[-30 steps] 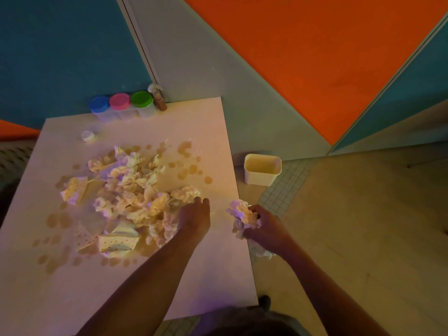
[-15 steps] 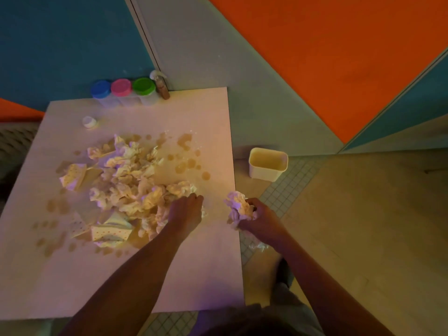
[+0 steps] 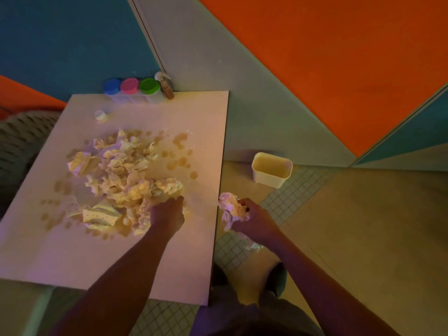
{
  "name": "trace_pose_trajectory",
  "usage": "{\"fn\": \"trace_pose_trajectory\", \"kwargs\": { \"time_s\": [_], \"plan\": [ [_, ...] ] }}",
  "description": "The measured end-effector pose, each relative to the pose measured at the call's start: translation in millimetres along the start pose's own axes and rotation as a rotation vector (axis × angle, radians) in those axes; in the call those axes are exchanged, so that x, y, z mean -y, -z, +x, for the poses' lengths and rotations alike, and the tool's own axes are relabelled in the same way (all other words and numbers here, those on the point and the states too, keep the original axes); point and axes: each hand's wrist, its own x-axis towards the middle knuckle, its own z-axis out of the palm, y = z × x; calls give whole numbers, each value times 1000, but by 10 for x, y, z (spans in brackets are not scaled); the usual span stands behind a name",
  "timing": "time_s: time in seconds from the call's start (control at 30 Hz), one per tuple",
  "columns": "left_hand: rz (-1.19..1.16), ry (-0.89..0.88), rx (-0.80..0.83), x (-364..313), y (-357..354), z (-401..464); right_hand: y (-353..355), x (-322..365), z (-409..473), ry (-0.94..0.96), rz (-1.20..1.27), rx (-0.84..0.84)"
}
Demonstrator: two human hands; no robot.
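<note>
Paper wad (image 3: 233, 206) sits clenched in the right hand (image 3: 257, 221), just off the table (image 3: 189, 258) edge; the bin (image 3: 269, 178) stands ahead and right of it. Left hand (image 3: 167, 214) rests on the pile (image 3: 121, 170), grip unreadable.

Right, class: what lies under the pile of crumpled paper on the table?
Brown spots show on the table around the pile; anything directly beneath is covered. The left hand touches it.

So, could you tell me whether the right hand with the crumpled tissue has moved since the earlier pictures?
No. The right hand still grips the crumpled tissue just off the table's right edge, no nearer the white bin.
</note>
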Motion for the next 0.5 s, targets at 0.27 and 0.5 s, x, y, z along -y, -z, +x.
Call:
{"fn": "trace_pose_trajectory", "kwargs": {
  "time_s": [0.27, 0.5],
  "plan": [
    [95, -3, 29, -28, -42, 122, -125, -19, 73, -36, -29, 16],
    [71, -96, 41, 77, -114, 230, -227, 87, 275, -106, 9, -20]
  ]
}}
